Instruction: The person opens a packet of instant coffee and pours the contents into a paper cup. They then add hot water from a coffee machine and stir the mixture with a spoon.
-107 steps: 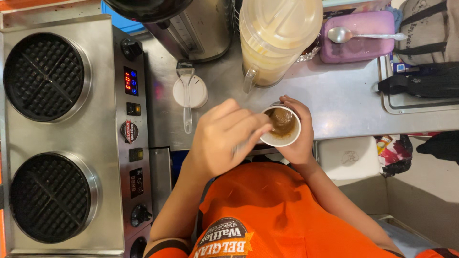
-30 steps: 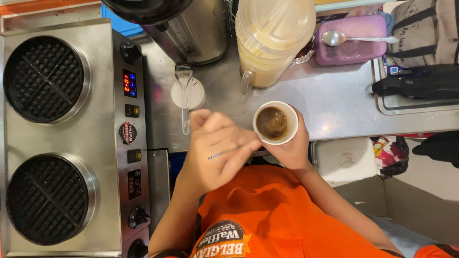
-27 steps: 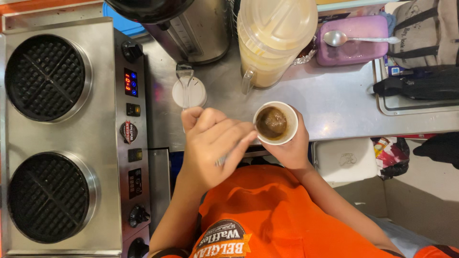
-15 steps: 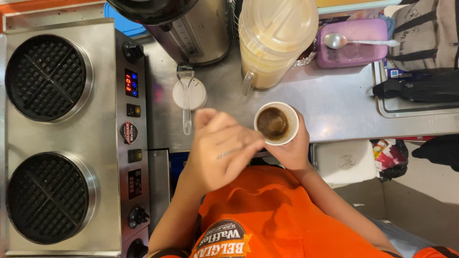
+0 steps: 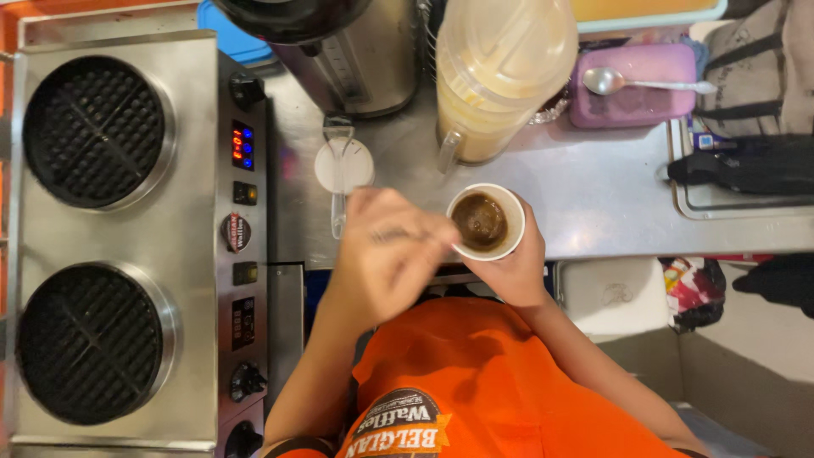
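Note:
My right hand (image 5: 515, 273) is wrapped around a white paper cup (image 5: 483, 222) of dark brown drink with a foamy edge, holding it at the front edge of the steel counter (image 5: 593, 199). Just left of the cup is my left hand (image 5: 388, 248), blurred, with its fingers pinched shut on a thin stirrer (image 5: 398, 234) whose tip points toward the cup's rim. My orange shirt (image 5: 475, 382) fills the bottom of the view.
A double round waffle iron (image 5: 93, 131) with a control strip (image 5: 242, 148) stands at left. Behind the cup are a metal urn (image 5: 339, 59), a small white cup with a scoop (image 5: 343, 165), a jug of beige batter (image 5: 500, 76), a purple box with a spoon (image 5: 632, 85) and a tray (image 5: 704, 199).
The cup was lifted slightly away from my body and held steady. My left hand drew the stirrer out of the cup and now hovers just left of it, shifting a little.

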